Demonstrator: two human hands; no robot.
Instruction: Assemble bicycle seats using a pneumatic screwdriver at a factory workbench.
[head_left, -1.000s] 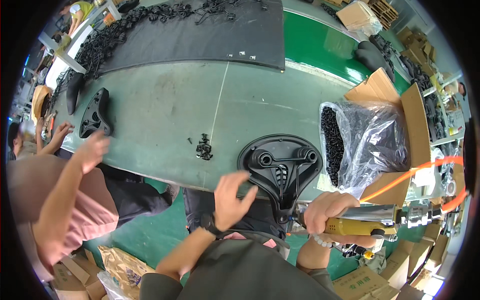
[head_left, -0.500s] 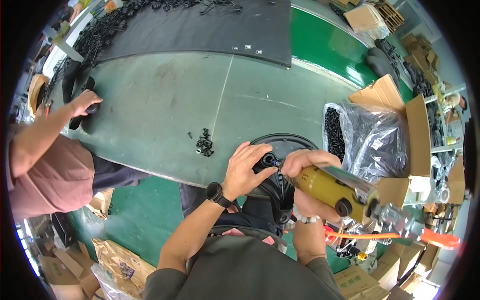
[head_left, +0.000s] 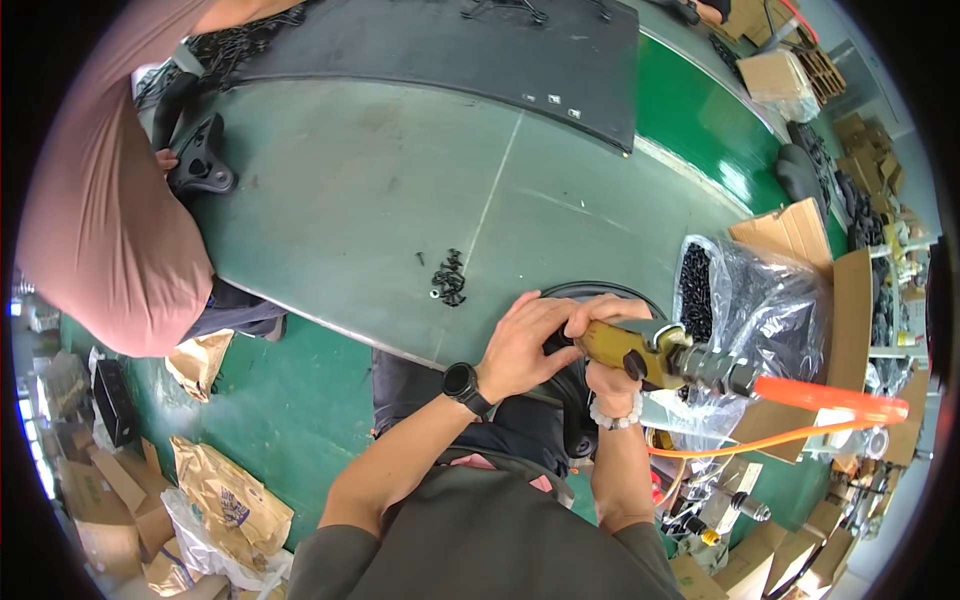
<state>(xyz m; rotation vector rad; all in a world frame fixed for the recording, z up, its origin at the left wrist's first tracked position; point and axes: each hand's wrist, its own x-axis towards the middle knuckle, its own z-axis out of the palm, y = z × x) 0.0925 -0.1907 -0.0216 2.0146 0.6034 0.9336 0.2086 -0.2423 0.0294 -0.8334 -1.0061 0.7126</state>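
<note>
My right hand (head_left: 612, 382) is wrapped around a yellow air screwdriver (head_left: 640, 355), its rear end pointing right with an orange hose (head_left: 830, 396) attached. The driver's tip is hidden behind my hands. Under both hands lies a black plastic part (head_left: 573, 405), curved and partly overhanging the table edge. My left hand (head_left: 525, 345) grips this part, with fingers over its top and the thumb toward the driver. Left of my hands, a small pile of black screws (head_left: 450, 282) lies on the table, with a lone screw (head_left: 420, 258) beside it.
A cardboard box (head_left: 850, 330) lined with a clear bag (head_left: 770, 300) holds many black screws (head_left: 696, 290) at right. At left, a person in a pink top (head_left: 120, 230) leans over the table beside a black part (head_left: 207, 160). A dark mat (head_left: 450, 60) covers the table's far side.
The driver has tilted more upright, its body appearing shorter, and its tip is now hidden. My view has shifted. The person at left has leaned forward, arm stretched across the far side.
</note>
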